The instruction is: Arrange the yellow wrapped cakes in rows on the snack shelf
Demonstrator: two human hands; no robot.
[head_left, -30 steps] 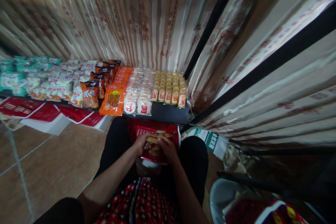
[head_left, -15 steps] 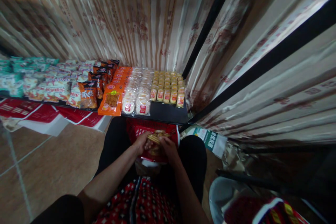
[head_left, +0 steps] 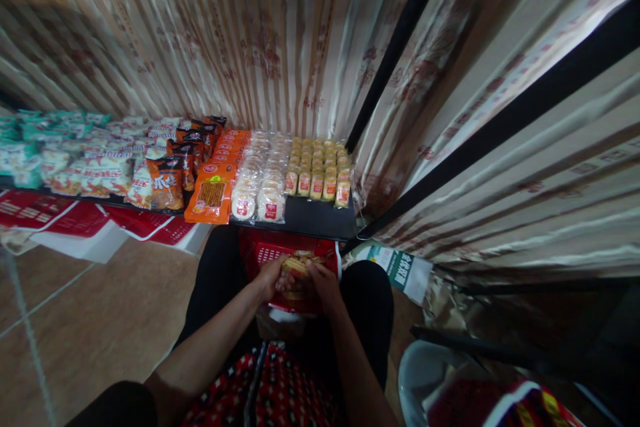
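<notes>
Small yellow packets (head_left: 295,265), bunched, handheld and partly hidden, reddish label blurred, at six o'clock in view, above a red bag (head_left: 267,251) printed with white.

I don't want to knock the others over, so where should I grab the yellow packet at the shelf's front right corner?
Probably pinch the front end of that yellow packet, coming from the front right. It sticks out slightly ahead of the next packet on its left, and bare shelf lies in front.
</notes>
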